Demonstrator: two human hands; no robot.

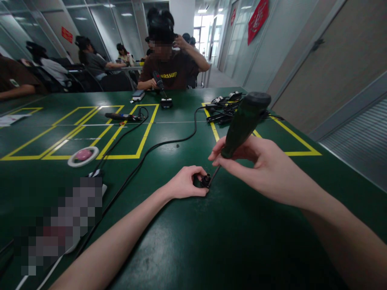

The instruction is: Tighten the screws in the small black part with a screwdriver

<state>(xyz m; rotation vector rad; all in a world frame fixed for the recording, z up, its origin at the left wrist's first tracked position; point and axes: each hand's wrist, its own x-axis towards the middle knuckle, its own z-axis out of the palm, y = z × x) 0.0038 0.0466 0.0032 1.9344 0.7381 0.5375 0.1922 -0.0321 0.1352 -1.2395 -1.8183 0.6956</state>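
Left hand [187, 183] pinching small black cylindrical part [206, 181] between thumb and fingers, right down on green desk [169, 249]. Right hand [263, 165] gripping dark-handled screwdriver [244, 123], handle leaning up and right, shaft slanting down to part's right side; tip contact hard to tell. Beyond, black cable [172, 141] curving across desk.

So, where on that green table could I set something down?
The widest bare patch of green table lies between the left forearm and right forearm. A smaller one lies between the black cable and left hand. Crowded spots: around the screwdriver and small black part, and the heap of black items beyond the right hand.
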